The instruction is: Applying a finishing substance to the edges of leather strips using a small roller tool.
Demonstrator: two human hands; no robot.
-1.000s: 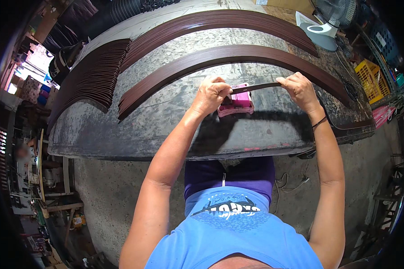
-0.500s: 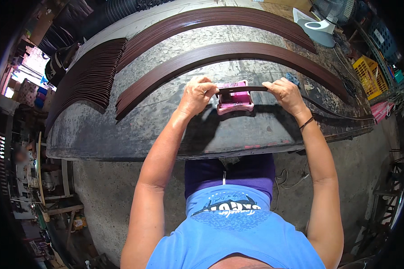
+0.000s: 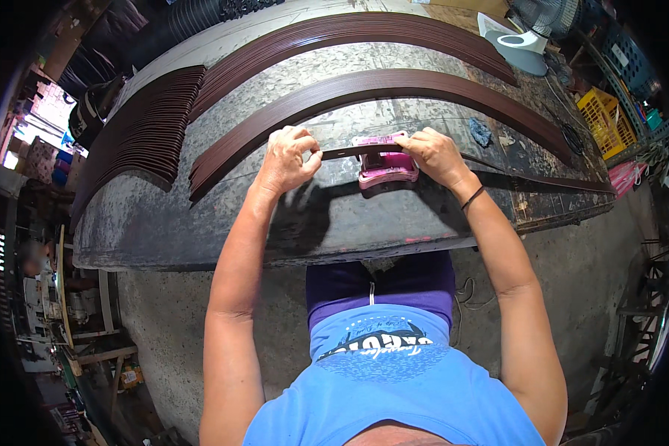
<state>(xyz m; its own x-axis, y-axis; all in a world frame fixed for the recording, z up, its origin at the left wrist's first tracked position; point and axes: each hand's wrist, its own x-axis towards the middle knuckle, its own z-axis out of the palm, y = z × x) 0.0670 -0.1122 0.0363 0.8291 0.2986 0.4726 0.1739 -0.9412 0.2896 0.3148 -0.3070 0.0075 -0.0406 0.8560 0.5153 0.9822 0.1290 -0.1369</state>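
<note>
1. Far left: fanned stack [image 3: 137, 134] of brown strips is lying on the table [image 3: 156, 230]; two curved bundles are arching rightward from near it, near bundle [image 3: 379, 83] and far bundle [image 3: 364, 28].
2. L hand [image 3: 286, 160] is pinching the left end of the dark strip [image 3: 342, 153], fingers closed on it; it's hovering left of the pink holder [image 3: 389, 176], clear of it.
3. Strip's long axis is running L–R btwn the hands, passing over the holder's far part; can't tell if it's touching. From L hand, strip is extending right.
4. R hand [image 3: 432, 157] is gripping the strip w/ thumb & fingers, at the holder's far right corner, so it's the nearer hand to the holder.
5. Past R hand, the strip's tail is trailing right to the table's right end; blue rag [image 3: 480, 132] is lying just beyond, yellow crate [image 3: 606, 125] is standing farther right.
6. Vs. earliest frame: L hand is now sitting well left of the holder, not beside it; R hand is sitting much closer to it; holder's staying approx. put; rag's now showing.
</note>
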